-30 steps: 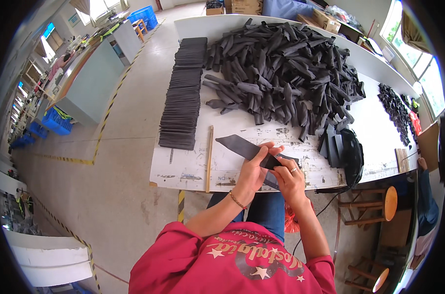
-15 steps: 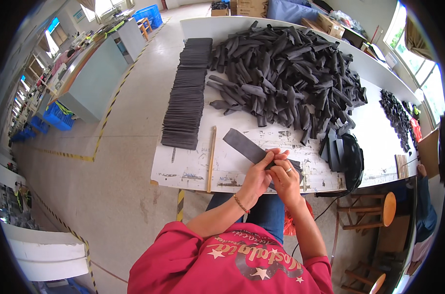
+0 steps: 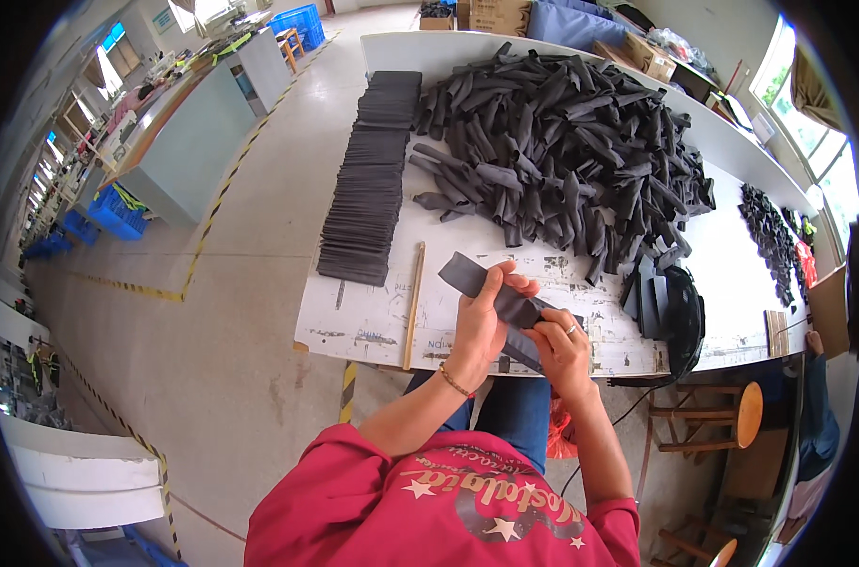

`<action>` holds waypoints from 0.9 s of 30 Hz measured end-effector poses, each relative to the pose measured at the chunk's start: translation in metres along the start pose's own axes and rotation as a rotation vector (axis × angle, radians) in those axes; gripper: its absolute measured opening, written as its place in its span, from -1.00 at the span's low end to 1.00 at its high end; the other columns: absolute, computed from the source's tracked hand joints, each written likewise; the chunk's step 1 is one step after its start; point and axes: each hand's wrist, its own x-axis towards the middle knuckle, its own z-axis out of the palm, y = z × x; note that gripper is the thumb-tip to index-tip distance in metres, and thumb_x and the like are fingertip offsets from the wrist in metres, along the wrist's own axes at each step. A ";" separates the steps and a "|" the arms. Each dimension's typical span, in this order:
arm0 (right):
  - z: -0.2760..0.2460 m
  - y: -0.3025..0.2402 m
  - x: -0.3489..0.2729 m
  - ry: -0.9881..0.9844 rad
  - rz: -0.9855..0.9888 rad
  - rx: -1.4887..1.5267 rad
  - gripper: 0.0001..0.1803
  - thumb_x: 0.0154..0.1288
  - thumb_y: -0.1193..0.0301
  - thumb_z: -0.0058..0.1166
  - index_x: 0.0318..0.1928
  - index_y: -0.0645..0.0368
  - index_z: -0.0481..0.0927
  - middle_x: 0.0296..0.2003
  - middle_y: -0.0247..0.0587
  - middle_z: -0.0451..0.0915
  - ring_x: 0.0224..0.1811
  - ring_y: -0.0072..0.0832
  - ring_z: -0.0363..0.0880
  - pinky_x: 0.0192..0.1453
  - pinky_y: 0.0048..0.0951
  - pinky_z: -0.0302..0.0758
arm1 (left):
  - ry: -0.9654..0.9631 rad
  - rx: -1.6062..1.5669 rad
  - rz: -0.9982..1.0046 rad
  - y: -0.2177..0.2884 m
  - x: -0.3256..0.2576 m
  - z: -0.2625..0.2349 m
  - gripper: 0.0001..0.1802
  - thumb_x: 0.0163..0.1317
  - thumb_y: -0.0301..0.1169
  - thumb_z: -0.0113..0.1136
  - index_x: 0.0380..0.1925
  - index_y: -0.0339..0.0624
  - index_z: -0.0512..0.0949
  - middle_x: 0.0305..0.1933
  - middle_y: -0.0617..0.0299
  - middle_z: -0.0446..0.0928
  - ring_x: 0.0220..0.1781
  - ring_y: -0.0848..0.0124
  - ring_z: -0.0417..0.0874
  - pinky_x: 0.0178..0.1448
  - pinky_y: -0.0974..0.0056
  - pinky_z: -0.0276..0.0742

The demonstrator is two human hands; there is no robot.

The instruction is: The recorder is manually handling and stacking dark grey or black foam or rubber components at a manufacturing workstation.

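The left hand [image 3: 481, 329] and right hand [image 3: 564, 353] both pinch a dark grey fabric strip [image 3: 516, 307] in their grip above the white worktop [image 3: 365, 317].

There are two bare hands: one left hand [image 3: 480, 324] and one right hand [image 3: 562, 350]. There is one ring [image 3: 570, 329] and one bracelet [image 3: 456, 381]. One white table [image 3: 722, 236] shows, with one wooden stick [image 3: 415, 307], one long row of dark strips [image 3: 368, 189], one big heap [image 3: 562, 151] and one smaller heap [image 3: 770, 241]; the strips are too many to count. Two stools [image 3: 749, 416] show at the right, and three stars [image 3: 417, 487] on one red shirt [image 3: 354, 506].
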 end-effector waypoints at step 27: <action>0.008 -0.004 -0.003 -0.027 0.065 -0.022 -0.78 0.02 0.58 0.34 -0.32 0.27 0.56 -0.21 -0.09 0.55 -0.31 -0.15 0.57 -0.26 -0.27 0.54 | 0.024 -0.078 0.047 -0.001 -0.001 0.000 -0.61 0.48 -0.21 -0.02 0.03 -0.36 0.46 -0.28 0.14 0.60 -0.12 0.21 0.66 0.12 0.13 0.56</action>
